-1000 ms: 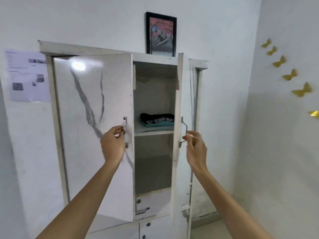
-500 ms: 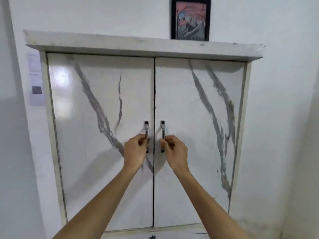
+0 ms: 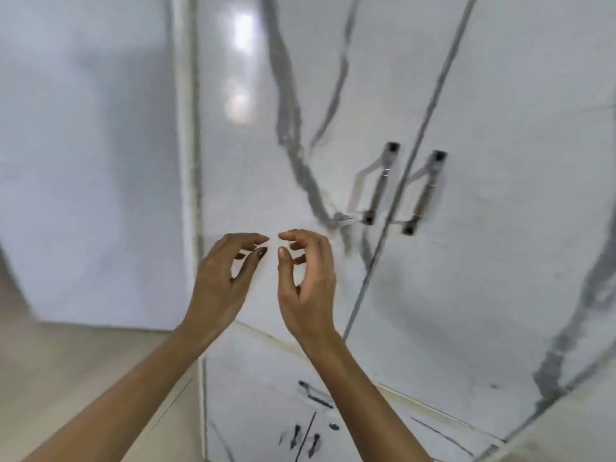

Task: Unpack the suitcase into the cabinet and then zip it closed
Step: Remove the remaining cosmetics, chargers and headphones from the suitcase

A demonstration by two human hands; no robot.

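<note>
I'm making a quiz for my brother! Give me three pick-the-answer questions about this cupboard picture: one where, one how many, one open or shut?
1. How many handles have the tall doors? A two; B one; C four.
2. Where are the left hand and right hand? A on the handles; B below-left of them; C above them.
3. Tall doors are: A wide open; B half open; C shut.
Answers: A, one handle on each door; B, both hands hang free of them; C, doors meet at one seam.
</note>
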